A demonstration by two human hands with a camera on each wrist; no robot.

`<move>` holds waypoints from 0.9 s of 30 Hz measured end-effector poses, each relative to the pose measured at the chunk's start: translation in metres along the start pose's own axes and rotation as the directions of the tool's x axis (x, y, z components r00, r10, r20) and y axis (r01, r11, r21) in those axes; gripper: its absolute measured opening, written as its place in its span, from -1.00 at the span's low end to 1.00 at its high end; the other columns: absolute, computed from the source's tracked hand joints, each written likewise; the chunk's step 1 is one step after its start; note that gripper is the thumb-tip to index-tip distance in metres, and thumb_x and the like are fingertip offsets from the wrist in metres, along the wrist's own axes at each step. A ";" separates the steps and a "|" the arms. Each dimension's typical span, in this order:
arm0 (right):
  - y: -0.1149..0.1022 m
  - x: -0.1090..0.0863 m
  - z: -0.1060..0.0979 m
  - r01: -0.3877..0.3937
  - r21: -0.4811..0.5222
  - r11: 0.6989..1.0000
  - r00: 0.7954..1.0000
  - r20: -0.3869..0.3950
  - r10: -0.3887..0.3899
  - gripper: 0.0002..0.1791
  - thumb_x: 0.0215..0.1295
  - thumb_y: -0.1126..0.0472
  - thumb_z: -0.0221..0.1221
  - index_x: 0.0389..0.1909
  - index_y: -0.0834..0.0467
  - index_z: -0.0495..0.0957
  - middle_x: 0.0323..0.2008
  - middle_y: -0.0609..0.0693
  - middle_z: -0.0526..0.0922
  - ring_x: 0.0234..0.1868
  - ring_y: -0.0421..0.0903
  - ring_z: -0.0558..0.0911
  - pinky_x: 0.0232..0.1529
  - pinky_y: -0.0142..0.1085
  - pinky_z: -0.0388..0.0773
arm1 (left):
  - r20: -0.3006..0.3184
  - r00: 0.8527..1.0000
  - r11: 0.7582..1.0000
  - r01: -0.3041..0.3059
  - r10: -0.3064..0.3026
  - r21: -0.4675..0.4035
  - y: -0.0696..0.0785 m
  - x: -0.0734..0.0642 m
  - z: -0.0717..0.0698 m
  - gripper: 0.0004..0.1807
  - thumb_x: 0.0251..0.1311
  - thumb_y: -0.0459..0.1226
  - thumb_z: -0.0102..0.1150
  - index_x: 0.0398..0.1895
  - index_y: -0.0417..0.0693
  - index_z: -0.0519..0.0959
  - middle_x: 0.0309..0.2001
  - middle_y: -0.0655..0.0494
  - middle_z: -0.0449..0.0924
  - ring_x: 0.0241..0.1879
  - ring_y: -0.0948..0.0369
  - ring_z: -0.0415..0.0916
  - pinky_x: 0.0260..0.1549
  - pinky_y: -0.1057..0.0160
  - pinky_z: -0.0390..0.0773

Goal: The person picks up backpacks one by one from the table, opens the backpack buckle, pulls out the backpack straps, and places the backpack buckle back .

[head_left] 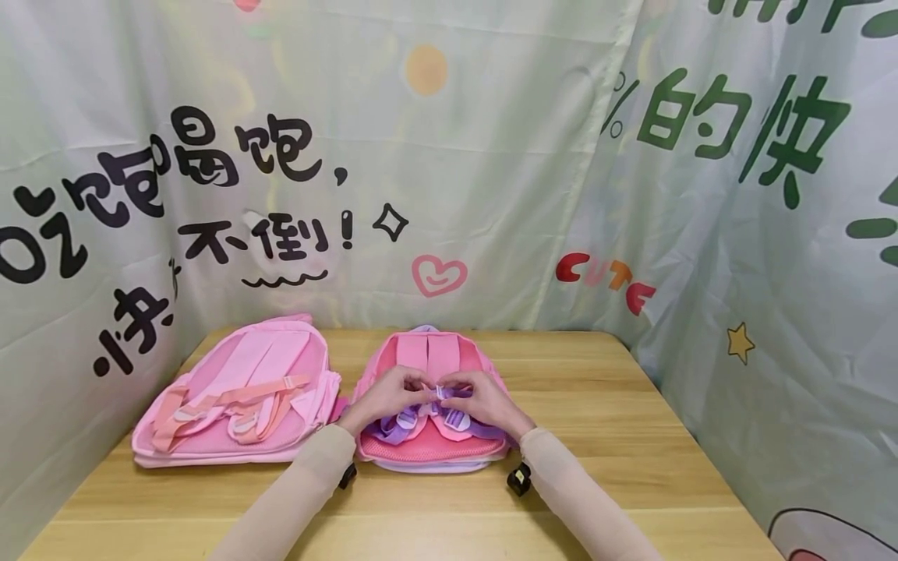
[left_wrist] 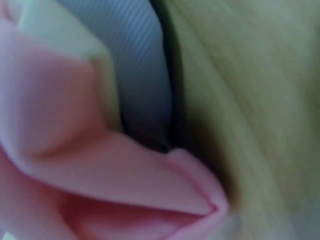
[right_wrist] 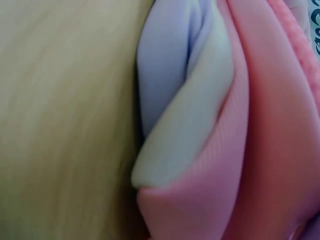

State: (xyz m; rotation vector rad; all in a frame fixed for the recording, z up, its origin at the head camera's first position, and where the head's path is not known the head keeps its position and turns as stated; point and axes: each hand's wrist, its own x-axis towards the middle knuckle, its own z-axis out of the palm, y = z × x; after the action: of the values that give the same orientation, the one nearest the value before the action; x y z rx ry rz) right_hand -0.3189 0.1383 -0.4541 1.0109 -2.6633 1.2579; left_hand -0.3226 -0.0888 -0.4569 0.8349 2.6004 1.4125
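Observation:
A pink backpack point(head_left: 403, 354) lies in front of me with its shoulder straps facing up. Across its middle, both hands meet at a small white buckle point(head_left: 440, 393) on a purple strap point(head_left: 459, 395). My left hand point(head_left: 393, 392) pinches the buckle's left side between thumb and fingers. From the right, my right hand point(head_left: 486, 399) pinches the purple strap close by the buckle. Both wrist views show only the backpack's folded side, pink fabric point(left_wrist: 115, 175) in the left and a pale fold point(right_wrist: 187, 125) in the right; the hands are out of sight there.
A second pink backpack point(head_left: 238, 354) with orange straps point(head_left: 263, 388) lies to the left, close beside the first. Both are on a wooden table point(head_left: 596, 436). Printed fabric curtains point(head_left: 491, 156) stand behind the table and along its sides.

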 end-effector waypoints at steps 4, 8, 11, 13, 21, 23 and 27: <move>0.002 -0.002 -0.003 -0.001 0.028 1.000 1.000 0.010 0.001 -0.70 0.23 0.17 0.33 0.00 0.07 0.66 -0.08 -0.03 0.73 0.01 -0.06 0.67 0.09 -0.10 0.57 | -0.014 1.000 0.999 0.010 -0.009 0.032 0.002 0.000 0.001 -0.87 0.21 -0.21 0.29 -0.20 0.06 0.72 -0.42 0.18 0.67 -0.47 0.34 0.49 -0.43 0.35 0.50; 0.007 -0.003 -0.006 -0.011 0.048 0.999 1.000 0.011 0.011 -0.72 0.25 0.19 0.32 -0.02 0.09 0.66 -0.07 0.00 0.73 0.02 -0.01 0.67 0.09 -0.07 0.57 | -0.025 1.000 0.999 0.008 -0.007 0.048 0.005 0.000 0.001 -0.88 0.22 -0.22 0.28 -0.22 0.05 0.74 -0.45 0.13 0.68 -0.52 0.36 0.45 -0.49 0.36 0.46; 0.011 -0.004 -0.008 -0.017 0.037 0.999 1.000 0.020 0.016 -0.75 0.26 0.20 0.30 -0.04 0.07 0.67 -0.09 -0.03 0.73 0.02 -0.02 0.67 0.08 -0.07 0.57 | -0.022 1.000 0.999 -0.003 0.004 0.054 0.007 0.000 0.000 -0.89 0.22 -0.25 0.28 -0.24 0.01 0.74 -0.46 0.08 0.67 -0.53 0.37 0.42 -0.50 0.39 0.43; 0.012 -0.004 -0.010 -0.017 0.026 1.000 0.999 0.028 0.016 -0.76 0.26 0.20 0.30 -0.05 0.05 0.67 -0.09 -0.05 0.72 0.01 -0.02 0.67 0.08 -0.07 0.57 | -0.020 1.000 0.999 -0.007 0.008 0.054 0.007 0.000 0.000 -0.90 0.22 -0.26 0.28 -0.26 -0.01 0.73 -0.48 0.06 0.66 -0.54 0.38 0.41 -0.50 0.39 0.42; 0.015 -0.003 -0.015 -0.029 -0.026 0.999 0.998 0.055 0.030 -0.80 0.26 0.21 0.30 -0.10 0.02 0.69 -0.14 -0.09 0.73 -0.09 -0.14 0.66 0.01 -0.18 0.59 | -0.032 0.999 0.999 0.005 -0.004 0.039 0.005 0.000 0.003 -0.91 0.19 -0.29 0.30 -0.29 -0.09 0.73 -0.53 0.11 0.62 -0.56 0.36 0.41 -0.55 0.39 0.41; 0.016 -0.003 -0.017 -0.036 -0.050 0.998 0.998 0.058 0.038 -0.80 0.26 0.20 0.31 -0.10 0.01 0.69 -0.15 -0.10 0.73 -0.13 -0.18 0.64 -0.05 -0.27 0.58 | -0.034 0.999 0.999 0.015 -0.014 0.038 0.004 0.001 0.003 -0.91 0.18 -0.30 0.30 -0.29 -0.10 0.72 -0.55 0.15 0.60 -0.57 0.36 0.41 -0.55 0.38 0.41; 0.020 -0.003 -0.021 -0.048 -0.079 0.996 0.997 0.058 0.053 -0.80 0.26 0.20 0.30 -0.10 -0.01 0.69 -0.13 -0.10 0.71 -0.18 -0.20 0.59 -0.13 -0.37 0.53 | -0.037 0.999 0.999 0.021 -0.020 0.042 0.003 0.001 0.002 -0.90 0.18 -0.32 0.28 -0.26 -0.10 0.72 -0.57 0.17 0.58 -0.59 0.35 0.41 -0.57 0.38 0.42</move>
State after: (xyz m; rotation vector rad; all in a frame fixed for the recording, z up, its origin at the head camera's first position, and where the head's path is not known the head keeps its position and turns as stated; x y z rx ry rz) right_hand -0.3331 0.1639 -0.4542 0.9927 -2.7753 1.1407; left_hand -0.3219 -0.0853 -0.4553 0.7921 2.6669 1.3853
